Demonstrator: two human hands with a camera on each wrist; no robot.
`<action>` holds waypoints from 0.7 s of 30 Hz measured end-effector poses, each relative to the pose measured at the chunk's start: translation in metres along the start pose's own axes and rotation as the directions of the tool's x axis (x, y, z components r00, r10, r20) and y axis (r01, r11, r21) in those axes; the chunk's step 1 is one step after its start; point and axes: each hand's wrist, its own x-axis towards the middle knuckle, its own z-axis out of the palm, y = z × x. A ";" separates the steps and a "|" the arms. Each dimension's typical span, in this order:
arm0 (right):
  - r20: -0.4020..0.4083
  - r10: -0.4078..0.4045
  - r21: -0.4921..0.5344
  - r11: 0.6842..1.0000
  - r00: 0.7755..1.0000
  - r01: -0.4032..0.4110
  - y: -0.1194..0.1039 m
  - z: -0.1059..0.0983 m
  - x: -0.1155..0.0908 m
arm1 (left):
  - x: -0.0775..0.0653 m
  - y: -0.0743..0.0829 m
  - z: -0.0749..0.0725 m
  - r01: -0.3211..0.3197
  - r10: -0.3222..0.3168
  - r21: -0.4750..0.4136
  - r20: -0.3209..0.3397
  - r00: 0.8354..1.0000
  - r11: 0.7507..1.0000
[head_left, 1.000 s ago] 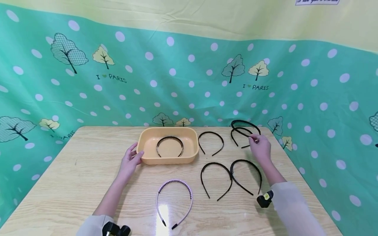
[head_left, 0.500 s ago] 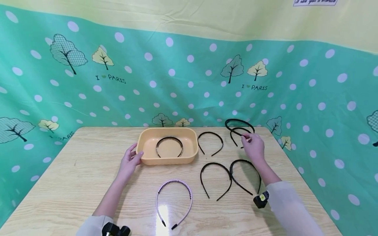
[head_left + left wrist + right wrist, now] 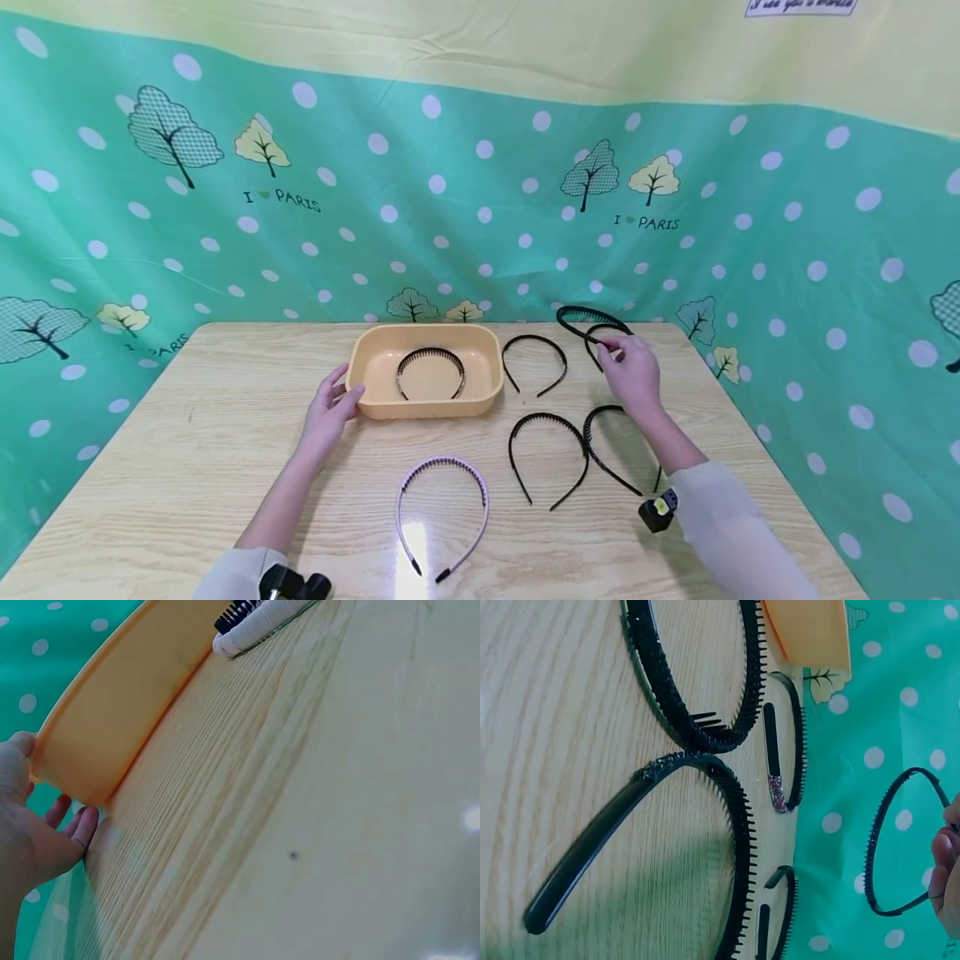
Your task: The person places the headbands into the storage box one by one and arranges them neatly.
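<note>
Head view: your right hand [image 3: 632, 377] is pinching a headband [image 3: 576, 309], likely light and springy, by one arm; your left hand [image 3: 326, 419] is gripping the tray [image 3: 427, 409].

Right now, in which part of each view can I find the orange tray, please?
Head: the orange tray is slightly left of and below centre, held by the left hand.
Left wrist: orange tray, upper left, cut off by the top edge.
Right wrist: orange tray, top, right of centre, partly cut off.
Shared landmark: the green dotted cloth.
</note>
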 end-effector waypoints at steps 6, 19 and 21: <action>0.000 -0.026 0.005 1.000 1.000 0.026 -0.006 0.003 -0.002 | -0.002 0.002 0.001 -0.015 0.015 0.004 -0.001 1.000 1.000; 0.016 -0.119 -0.025 0.993 0.993 0.120 -0.030 0.010 -0.008 | 0.000 0.000 0.001 -0.010 0.010 0.009 -0.007 1.000 1.000; 0.020 -0.131 -0.027 0.991 0.991 0.131 -0.034 0.011 -0.009 | 0.000 0.000 0.001 -0.006 0.006 0.008 -0.009 1.000 1.000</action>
